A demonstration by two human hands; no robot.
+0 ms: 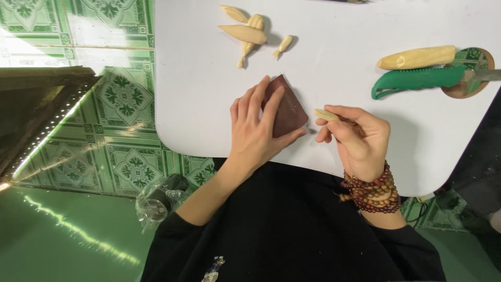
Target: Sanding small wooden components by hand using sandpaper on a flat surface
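At the far left, green patterned floor tiles (122, 99) are seen below the edge of the white surface (209, 104), and a crumpled clear plastic bag (154, 201) lies on the floor near the person's left elbow.

The left hand (255, 130) is laid palm down on the surface, the forearm reaching up from the black sleeve. Its fingers (255, 102) are spread apart and pressed flat onto a dark reddish-brown sheet of sandpaper (287, 112), which is pinned against the surface; the thumb is set along the sheet's lower edge. The left part of the sheet is covered by the hand.

Beyond the hand, near the far edge, a small group of pale carved wooden pieces (248, 31) is laid, with one smaller piece (284, 44) just beside them.

The right hand (357, 138) is held just right of the sandpaper, wrist wrapped in brown bead bracelets (373, 190). Its fingers are pinched together on a small pale wooden piece (324, 115), whose tip is pointed toward the sheet, close to its right edge but not seen touching.

Farther right, well apart from the hands, a longer pale carved wooden piece (417, 57) is laid above a green-handled knife (417, 79), whose blade crosses a round hole (469, 73) in the surface.
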